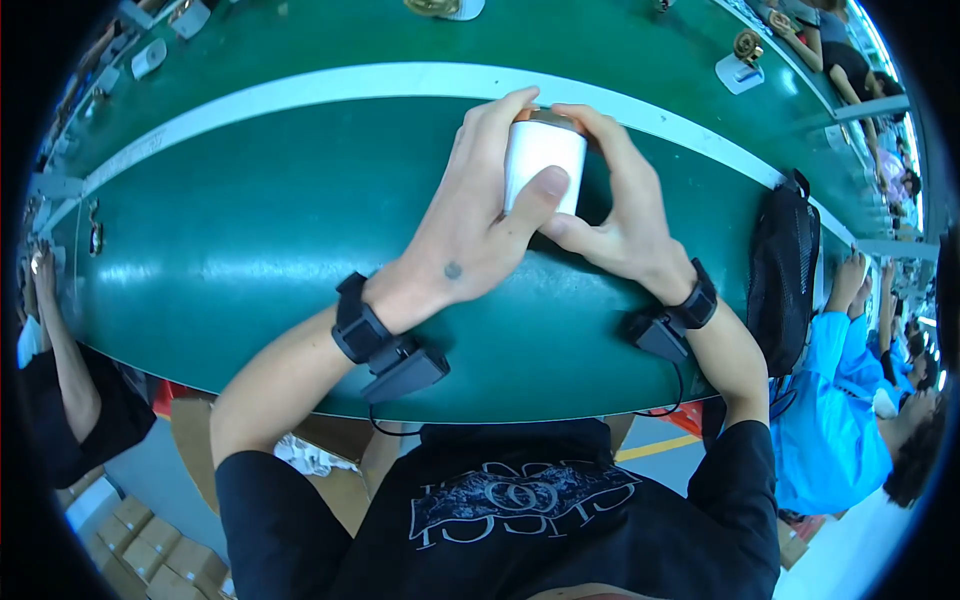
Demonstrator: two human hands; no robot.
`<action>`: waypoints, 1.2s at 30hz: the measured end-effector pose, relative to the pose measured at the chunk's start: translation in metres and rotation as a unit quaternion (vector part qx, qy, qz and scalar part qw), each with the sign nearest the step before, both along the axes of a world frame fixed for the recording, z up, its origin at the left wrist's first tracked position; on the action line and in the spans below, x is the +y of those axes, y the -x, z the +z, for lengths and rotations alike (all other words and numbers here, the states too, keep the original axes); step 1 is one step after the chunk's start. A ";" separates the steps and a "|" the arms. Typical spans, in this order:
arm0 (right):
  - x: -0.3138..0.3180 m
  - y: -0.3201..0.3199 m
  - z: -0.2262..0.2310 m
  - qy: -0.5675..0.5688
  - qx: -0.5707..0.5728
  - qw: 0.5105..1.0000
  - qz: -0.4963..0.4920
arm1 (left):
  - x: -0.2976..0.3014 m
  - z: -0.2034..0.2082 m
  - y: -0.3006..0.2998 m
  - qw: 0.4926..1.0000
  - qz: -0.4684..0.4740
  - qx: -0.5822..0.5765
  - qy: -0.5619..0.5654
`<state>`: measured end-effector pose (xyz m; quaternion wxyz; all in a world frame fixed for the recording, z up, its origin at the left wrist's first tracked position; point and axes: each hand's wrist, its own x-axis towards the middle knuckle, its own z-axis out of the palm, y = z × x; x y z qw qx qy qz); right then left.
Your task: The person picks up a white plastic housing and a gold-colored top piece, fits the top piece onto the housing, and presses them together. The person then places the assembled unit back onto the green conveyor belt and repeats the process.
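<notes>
Between both hands I hold a white rounded block (541, 152), with a brownish-gold metallic part along its far end. My left hand (480, 200) wraps round its left side, the thumb lying across the white face. My right hand (628, 205) closes on the right side, fingers curled over the far end and thumb at the near corner. The hands hide most of the block's edges. It is held over the green worktop (300, 220).
Beyond a white rail (330, 85) runs a green surface with white pieces, one bearing a gold watch (746, 45). A black backpack (786, 270) lies at the right edge. A small watch-like item (95, 230) is at far left. Co-workers sit on both sides; cardboard boxes (160, 550) stand below.
</notes>
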<state>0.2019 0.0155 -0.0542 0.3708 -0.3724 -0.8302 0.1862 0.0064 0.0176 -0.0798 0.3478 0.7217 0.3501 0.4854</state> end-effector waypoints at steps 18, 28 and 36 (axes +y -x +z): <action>0.002 -0.009 0.064 -0.008 0.078 0.988 -0.130 | 0.041 0.075 -0.045 0.991 0.056 0.013 -0.124; 0.104 -0.109 0.055 -0.101 0.069 0.941 -0.316 | 0.051 0.080 -0.043 0.985 0.037 0.094 -0.139; 0.119 -0.158 0.077 -0.230 -0.082 0.876 -0.417 | 0.055 0.081 -0.022 0.988 0.022 0.141 -0.063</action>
